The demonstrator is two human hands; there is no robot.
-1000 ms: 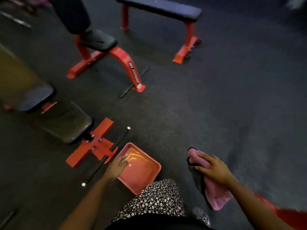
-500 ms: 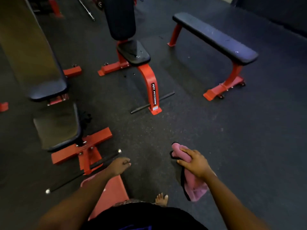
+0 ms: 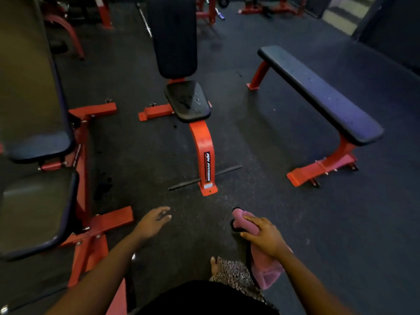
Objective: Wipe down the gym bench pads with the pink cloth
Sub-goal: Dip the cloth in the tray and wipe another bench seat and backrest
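Risk of treading on the dangling tail: grips pink cloth (image 3: pixel 264 269) bunched in curled right hand (image 3: pixel 264 237), low beside a bare foot (image 3: pixel 214 266). Holds left hand (image 3: pixel 154 221) empty, fingers loosely spread. Stands well apart from seat pad (image 3: pixel 187 102) and flat bench pad (image 3: pixel 322 96).

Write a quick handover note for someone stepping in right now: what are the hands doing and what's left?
Right hand grips the pink cloth, bunched, above the floor, touching no pad.
Left hand is open and empty.
The middle bench's seat pad shows wet-looking streaks, so it may be wiped; unsure.
The flat bench pad on the right looks speckled.
Left to do: it, the upright back pad and the left bench pads.
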